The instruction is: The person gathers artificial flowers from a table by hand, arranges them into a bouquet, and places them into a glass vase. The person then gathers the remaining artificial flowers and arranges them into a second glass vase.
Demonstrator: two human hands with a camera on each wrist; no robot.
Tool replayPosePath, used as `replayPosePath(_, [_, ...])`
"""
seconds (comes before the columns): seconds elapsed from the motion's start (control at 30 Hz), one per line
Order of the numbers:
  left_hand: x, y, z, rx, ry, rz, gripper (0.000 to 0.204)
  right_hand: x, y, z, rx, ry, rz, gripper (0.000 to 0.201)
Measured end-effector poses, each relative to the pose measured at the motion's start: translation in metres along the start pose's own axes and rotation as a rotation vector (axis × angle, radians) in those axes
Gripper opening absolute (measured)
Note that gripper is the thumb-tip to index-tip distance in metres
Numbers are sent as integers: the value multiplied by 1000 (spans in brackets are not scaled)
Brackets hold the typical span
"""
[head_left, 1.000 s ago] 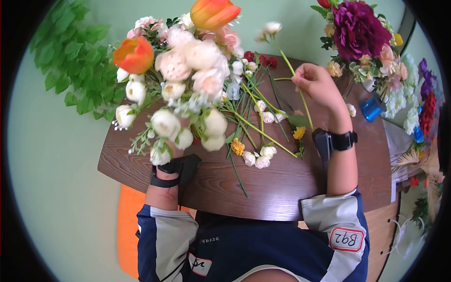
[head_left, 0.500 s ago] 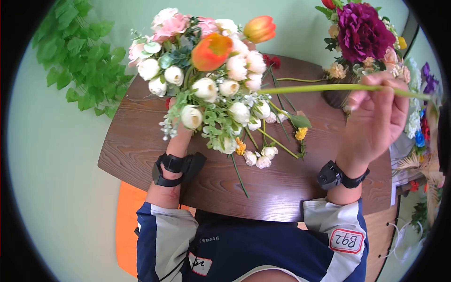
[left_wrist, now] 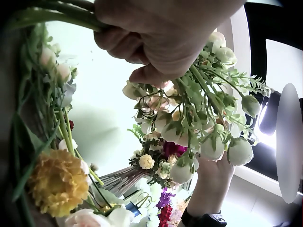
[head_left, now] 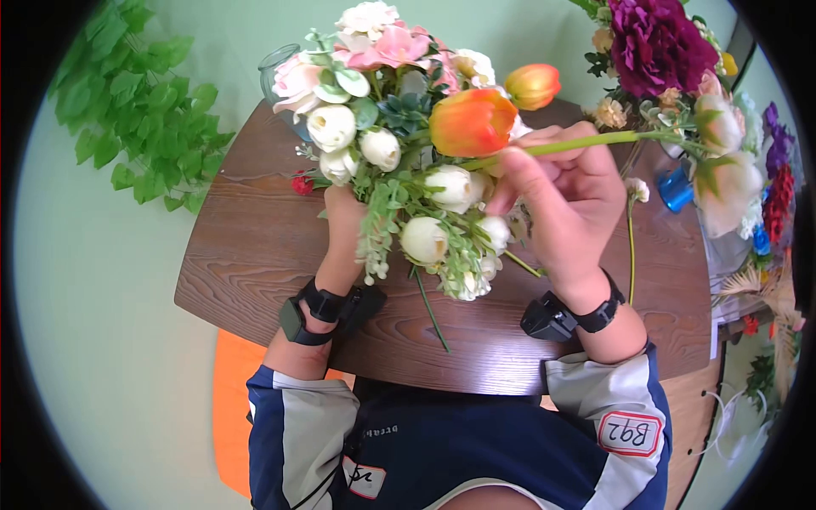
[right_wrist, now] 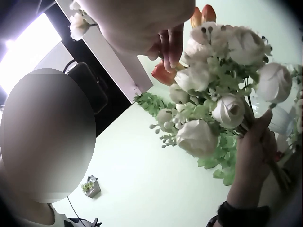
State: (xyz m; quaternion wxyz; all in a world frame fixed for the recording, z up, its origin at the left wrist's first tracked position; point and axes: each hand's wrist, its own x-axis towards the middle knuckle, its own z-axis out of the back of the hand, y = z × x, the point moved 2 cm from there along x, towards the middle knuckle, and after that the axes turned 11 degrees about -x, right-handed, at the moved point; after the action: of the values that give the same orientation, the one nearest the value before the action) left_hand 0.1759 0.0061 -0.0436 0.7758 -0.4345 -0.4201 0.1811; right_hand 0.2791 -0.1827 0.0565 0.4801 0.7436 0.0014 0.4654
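Note:
My left hand [left_wrist: 147, 40] grips the green stems of a mixed bouquet [right_wrist: 227, 94] with white ranunculus, pink blooms and two orange tulips. From the head view, flowers hide its fingers. My right hand [head_left: 565, 200] pinches a thick green stem [head_left: 586, 144] between thumb and fingers. This stem lies nearly level, its white flower heads [head_left: 727, 174] pointing right and its other end at the bouquet's right side. The larger orange tulip [head_left: 473, 121] sits right beside my right fingertips.
A glass vase [head_left: 279, 76] stands at the back left, partly behind the bouquet. At the back right are an arrangement with a purple bloom [head_left: 663, 47] and a blue cup [head_left: 676, 189]. Loose stems [head_left: 431, 310] lie on the brown table [head_left: 246, 263]. Leafy greenery [head_left: 140, 102] hangs at left.
My right hand has swung the stem round so its white heads point right, and come in to the bouquet. The bouquet has tipped and shifted right in my left hand, uncovering the vase.

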Motion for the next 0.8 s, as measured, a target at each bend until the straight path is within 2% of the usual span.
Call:
replayPosePath(0.07, [1, 10, -3, -211, 8, 75, 32, -4, -6, -3, -130, -12, -31, 12])
replayPosePath(0.1, [3, 10, -7, -80, -47, -87, 36, -5, -11, -5, -147, -56, 28, 13])
replayPosePath(0.2, [5, 20, -8, -58, -29, -57, 37, -4, -13, -6, -297, -26, 91, 15])
replayPosePath(0.33, [1, -9, -6, -97, 50, 60, 35, -2, -16, 1, -483, 63, 217, 10])
replayPosePath(0.4, [-1, -18, -7, -242, 17, 5, 35, -2, -17, 1, -456, 59, 42, 9])
replayPosePath(0.43, [-2, -25, -7, -240, 38, -61, 35, -2, -16, 1, -458, 59, 40, 9])
replayPosePath(0.5, [-2, -26, -6, -200, 74, -124, 37, -1, -14, 2, -521, 59, 150, 10])
replayPosePath(0.57, [-1, -26, -5, -156, 115, -191, 39, 1, -16, 4, -498, 35, 137, 10])
replayPosePath(0.63, [-1, -18, -5, -341, 73, -232, 43, 2, -21, 4, -420, -11, 136, 11])
replayPosePath(0.67, [-1, -15, -5, -342, 75, -231, 43, 2, -20, 4, -421, -13, 134, 11])
replayPosePath(0.73, [1, -3, -7, -575, 162, 73, 47, 3, -14, 2, -534, 41, 188, 12])
replayPosePath(0.8, [-4, -2, -4, -660, 140, 130, 48, 4, -11, 3, -559, 42, 169, 12])
